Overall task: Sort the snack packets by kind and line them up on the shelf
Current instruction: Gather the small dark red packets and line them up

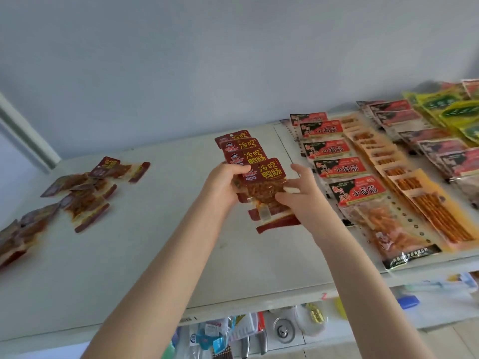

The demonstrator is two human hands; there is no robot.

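Dark-red foil snack packet [263, 181] gripped in both hands over white shelf top [155, 255], at near end of a started column.

Left hand [224, 183] closed on packet's left edge, thumb across the printed header; right hand [298, 194] pinching its right edge, upper fingers spread loose. Packet flat, yellow lettering on red header, clear window below showing reddish strips. Held overlapping a shingled column of matching packets [242, 149], just left of aligned red-and-black packets [337, 168] and orange stick packets [425, 200]. Step judged: adding to the sorted row. Loose pile of like packets [88, 193] well apart to the left, unsorted. Next move judged to need setting down square, header stepped below the last, then fetching from pile.
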